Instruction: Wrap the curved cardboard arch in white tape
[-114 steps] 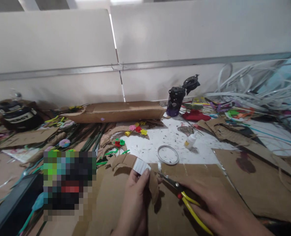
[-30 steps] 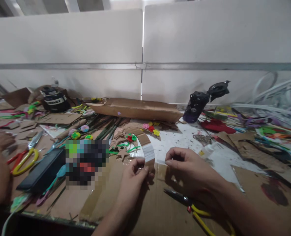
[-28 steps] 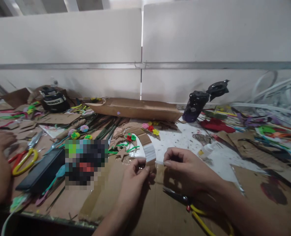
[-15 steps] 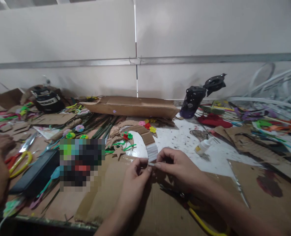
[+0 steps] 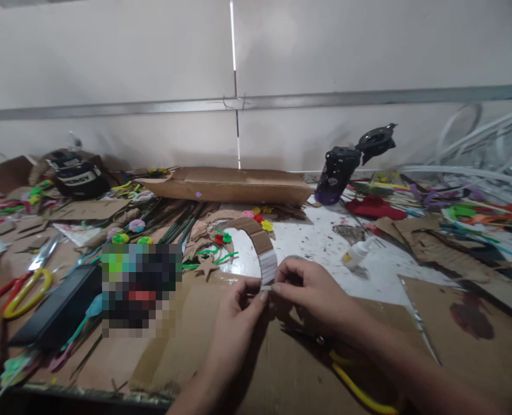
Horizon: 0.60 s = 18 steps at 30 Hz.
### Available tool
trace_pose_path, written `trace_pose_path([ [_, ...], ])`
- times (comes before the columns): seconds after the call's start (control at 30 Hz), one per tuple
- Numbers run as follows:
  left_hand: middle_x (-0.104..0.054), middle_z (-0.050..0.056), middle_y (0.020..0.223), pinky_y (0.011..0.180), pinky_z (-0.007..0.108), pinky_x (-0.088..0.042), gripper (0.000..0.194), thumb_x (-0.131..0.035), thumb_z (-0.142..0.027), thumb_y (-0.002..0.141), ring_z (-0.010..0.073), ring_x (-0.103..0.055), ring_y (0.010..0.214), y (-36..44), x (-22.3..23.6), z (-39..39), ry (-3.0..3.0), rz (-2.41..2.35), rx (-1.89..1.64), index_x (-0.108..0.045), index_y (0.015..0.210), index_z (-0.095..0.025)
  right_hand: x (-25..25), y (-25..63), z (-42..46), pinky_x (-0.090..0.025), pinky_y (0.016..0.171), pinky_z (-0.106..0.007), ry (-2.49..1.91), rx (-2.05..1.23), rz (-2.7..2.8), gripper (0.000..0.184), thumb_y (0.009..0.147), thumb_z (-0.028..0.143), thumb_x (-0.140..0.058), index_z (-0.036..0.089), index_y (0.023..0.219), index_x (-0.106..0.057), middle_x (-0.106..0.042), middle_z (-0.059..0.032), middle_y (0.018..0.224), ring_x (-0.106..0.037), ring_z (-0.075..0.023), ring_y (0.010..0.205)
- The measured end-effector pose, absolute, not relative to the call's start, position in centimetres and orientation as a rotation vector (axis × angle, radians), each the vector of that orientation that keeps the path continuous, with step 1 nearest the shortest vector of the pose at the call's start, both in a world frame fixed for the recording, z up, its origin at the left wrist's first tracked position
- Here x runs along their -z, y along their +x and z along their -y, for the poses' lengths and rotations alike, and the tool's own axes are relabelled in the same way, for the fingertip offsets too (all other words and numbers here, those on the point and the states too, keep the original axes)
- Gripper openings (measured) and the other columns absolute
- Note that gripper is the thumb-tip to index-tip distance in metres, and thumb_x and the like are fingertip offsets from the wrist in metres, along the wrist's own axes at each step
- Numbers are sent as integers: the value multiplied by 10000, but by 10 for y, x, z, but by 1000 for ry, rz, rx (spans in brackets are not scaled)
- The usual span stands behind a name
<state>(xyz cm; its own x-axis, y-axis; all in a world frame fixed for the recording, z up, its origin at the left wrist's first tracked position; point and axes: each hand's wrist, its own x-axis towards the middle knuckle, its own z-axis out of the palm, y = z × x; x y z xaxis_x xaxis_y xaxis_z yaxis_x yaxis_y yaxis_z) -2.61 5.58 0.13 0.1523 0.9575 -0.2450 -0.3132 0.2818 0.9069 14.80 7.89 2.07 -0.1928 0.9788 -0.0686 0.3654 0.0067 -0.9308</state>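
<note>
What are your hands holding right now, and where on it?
The curved cardboard strip, at its white-wrapped lower end: the left hand and the right hand pinch it from either side.

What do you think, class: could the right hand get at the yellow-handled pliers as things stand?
Probably yes: the yellow-handled pliers lie just below the right hand, nothing visible between, though it pinches the white-banded cardboard strip and must release it first.
</note>
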Motion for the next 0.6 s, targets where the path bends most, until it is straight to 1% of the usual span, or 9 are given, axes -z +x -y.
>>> trace_pose_path([
  [0.13, -726, 67, 835, 693, 280, -492, 246, -828, -338, 768, 178, -623, 733, -27, -3, -57, 852, -1021, -1071, -740, 904, -152, -21, 147, -79, -456, 608, -264, -1397, -1182, 1631, 75, 790, 191, -637, 220, 729, -607, -672, 6, 703, -627, -169, 679],
  [0.4, -704, 43, 781, 662, 260, -474, 192, -775, -315, 804, 161, -605, 706, -27, -5, -58, 907, -1057, -1053, -727, 894, -152, -21, 145, -79, -453, 609, -273, -1403, -1185, 1629, 64, 798, 203, -625, 220, 743, -598, -676, -5, 718, -632, -176, 685],
  [0.6, -708, 39, 750, 644, 261, -481, 213, -814, -316, 734, 158, -607, 673, -25, -11, -58, 849, -1058, -1083, -718, 845, -162, -25, 144, -78, -430, 595, -273, -1431, -1139, 1648, 68, 792, 192, -621, 214, 730, -607, -659, 0, 701, -604, -171, 668],
])
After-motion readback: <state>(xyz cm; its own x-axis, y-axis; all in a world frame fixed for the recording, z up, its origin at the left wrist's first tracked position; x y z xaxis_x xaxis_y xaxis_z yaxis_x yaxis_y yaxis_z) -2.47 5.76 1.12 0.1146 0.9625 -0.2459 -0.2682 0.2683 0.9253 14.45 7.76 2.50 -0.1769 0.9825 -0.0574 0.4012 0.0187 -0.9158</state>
